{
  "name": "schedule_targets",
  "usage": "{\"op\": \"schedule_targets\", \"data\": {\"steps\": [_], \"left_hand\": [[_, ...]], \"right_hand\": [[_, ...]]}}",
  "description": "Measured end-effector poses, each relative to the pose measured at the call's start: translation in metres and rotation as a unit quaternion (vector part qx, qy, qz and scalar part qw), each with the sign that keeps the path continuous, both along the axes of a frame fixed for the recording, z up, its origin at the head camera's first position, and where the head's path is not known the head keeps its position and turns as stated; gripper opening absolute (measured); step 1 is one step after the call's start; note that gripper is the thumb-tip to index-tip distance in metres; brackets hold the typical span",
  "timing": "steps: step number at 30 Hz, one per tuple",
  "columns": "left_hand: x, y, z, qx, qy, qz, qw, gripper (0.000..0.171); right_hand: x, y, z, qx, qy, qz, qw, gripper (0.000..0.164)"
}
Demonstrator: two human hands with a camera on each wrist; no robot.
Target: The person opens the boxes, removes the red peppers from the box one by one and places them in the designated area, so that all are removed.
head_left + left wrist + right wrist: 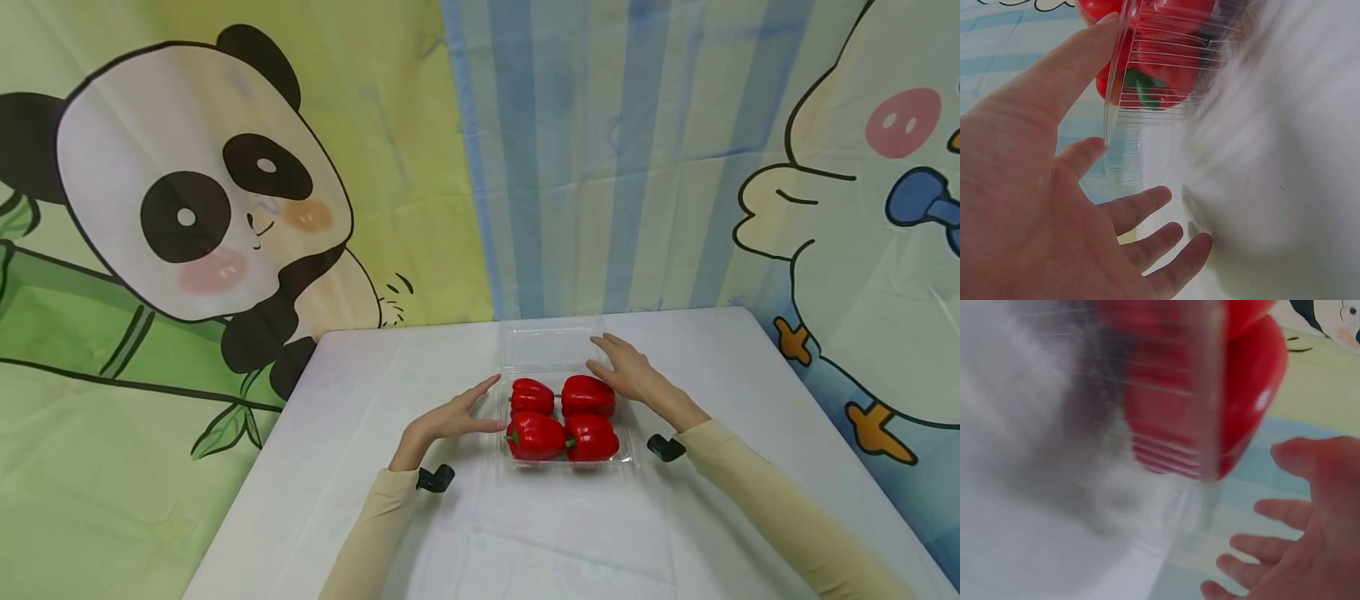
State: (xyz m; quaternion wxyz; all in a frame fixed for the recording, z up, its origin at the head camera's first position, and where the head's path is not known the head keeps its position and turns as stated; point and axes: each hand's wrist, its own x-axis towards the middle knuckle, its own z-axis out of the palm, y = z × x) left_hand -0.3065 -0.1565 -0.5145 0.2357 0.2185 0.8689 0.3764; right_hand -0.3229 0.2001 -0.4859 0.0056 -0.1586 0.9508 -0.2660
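Note:
Several red bell peppers (535, 437) with green stems fill a clear plastic clamshell box (501, 400) in the middle of the table. The box's lid (551, 348) is folded back flat, away from the person. At the left side, my left hand (453, 417) has its fingers spread; in the left wrist view its thumb (1085, 59) lies along the box rim. My right hand (630, 375) reaches over the back right corner near a pepper, fingers extended. The right wrist view shows that hand's fingertips (1282, 512) apart from the ribbed box wall.
The table (375, 379) has a white cover. Behind it hangs a cloth backdrop (570, 158) with a panda and a white cartoon figure. Each wrist carries a small black device (437, 479).

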Motion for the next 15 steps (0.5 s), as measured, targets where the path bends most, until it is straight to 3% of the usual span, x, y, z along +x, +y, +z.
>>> {"op": "schedule_targets", "data": {"steps": [7,15], "left_hand": [[0.000,0.000,0.000,0.001,-0.004,0.001,1.0000,0.095],[0.000,0.001,0.000,-0.005,-0.001,0.001,1.0000,0.097]], "right_hand": [[0.009,-0.019,0.021,0.041,0.012,0.097,0.994,0.064],[0.017,-0.046,0.030,0.098,0.045,0.239,0.965,0.069]]}}
